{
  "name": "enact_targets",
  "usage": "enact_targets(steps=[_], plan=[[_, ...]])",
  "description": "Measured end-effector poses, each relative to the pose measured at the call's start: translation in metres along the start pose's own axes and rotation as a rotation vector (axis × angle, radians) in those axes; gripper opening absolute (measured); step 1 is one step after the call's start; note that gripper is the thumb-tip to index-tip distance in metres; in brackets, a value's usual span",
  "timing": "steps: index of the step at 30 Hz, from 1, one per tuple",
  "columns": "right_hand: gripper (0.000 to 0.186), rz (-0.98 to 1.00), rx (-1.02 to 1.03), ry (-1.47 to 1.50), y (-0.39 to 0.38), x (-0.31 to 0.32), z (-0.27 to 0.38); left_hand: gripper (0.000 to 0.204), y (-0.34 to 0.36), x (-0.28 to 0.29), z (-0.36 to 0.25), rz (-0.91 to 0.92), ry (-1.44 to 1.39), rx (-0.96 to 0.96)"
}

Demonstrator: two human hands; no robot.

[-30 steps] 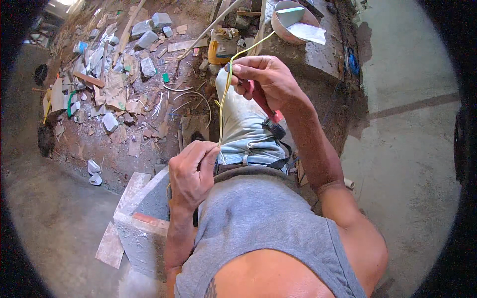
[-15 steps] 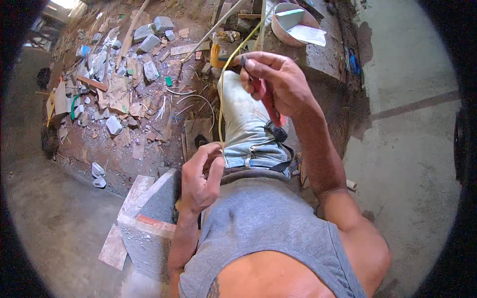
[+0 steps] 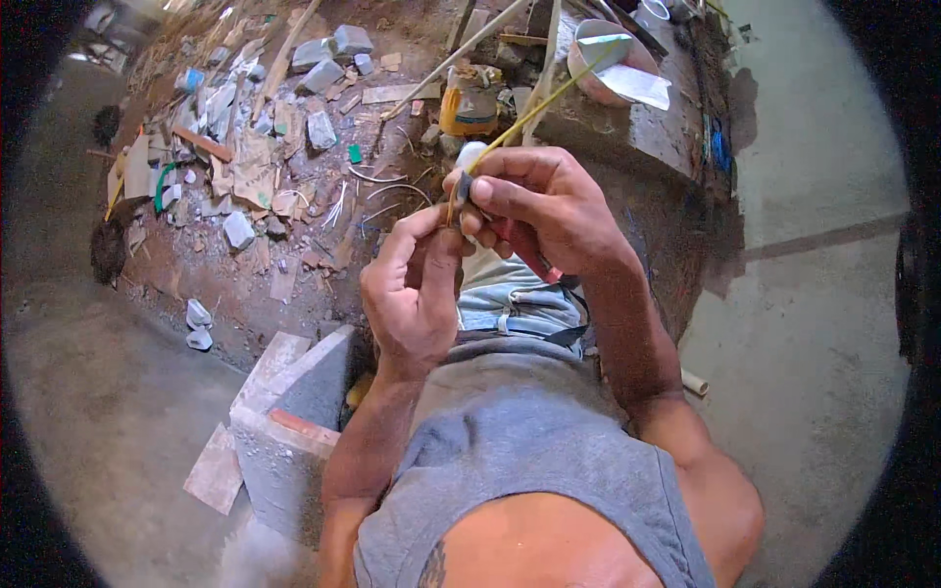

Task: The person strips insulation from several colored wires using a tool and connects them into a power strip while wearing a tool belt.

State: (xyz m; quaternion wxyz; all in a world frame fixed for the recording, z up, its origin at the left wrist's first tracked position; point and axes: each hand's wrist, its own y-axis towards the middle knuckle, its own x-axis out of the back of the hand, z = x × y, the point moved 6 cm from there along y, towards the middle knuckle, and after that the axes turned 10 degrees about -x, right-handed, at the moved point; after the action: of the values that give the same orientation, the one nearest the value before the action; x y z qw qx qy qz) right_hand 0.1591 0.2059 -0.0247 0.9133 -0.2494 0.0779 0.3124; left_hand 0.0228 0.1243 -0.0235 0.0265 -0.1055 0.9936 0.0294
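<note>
A thin yellow wire [image 3: 534, 110] slants down from the upper right to my two hands, which are close together in front of my waist. My left hand [image 3: 417, 294] pinches its lower end between thumb and forefinger; that short stretch looks copper-coloured. In my right hand [image 3: 554, 211] is a red-handled tool [image 3: 530, 254], its handle running under the palm. A dark grey piece [image 3: 466, 185], apparently the tool's head, shows at the right thumb tip against the wire. Fingers cover the rest of the tool, so its exact kind is unclear.
Rubble, broken blocks [image 3: 321, 129] and cardboard scraps [image 3: 253, 181] litter the ground at left. Beyond my hands stand a yellow container [image 3: 469, 110] and a round bucket [image 3: 642, 61]. A concrete block structure [image 3: 279, 461] rises beside my left arm. White wire offcuts [image 3: 377, 179] lie nearby.
My left hand has risen with the wire end to meet my right hand, which moved slightly down. The wire, earlier hanging long between them, now slants to the upper right.
</note>
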Motion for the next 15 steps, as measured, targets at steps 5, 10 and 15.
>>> enact_targets(steps=[5, 10, 15], plan=[[0.021, -0.063, 0.134, -0.081, -0.009, -0.012, 0.008, 0.017, 0.002, 0.002, -0.021, -0.108, 0.089, -0.244], [0.026, -0.082, 0.076, -0.102, -0.016, -0.020, 0.016, 0.020, -0.003, 0.004, -0.019, -0.108, -0.004, -0.166], [0.027, -0.082, 0.086, -0.090, -0.013, -0.020, 0.015, 0.017, -0.004, 0.005, -0.025, -0.121, -0.019, -0.144]])
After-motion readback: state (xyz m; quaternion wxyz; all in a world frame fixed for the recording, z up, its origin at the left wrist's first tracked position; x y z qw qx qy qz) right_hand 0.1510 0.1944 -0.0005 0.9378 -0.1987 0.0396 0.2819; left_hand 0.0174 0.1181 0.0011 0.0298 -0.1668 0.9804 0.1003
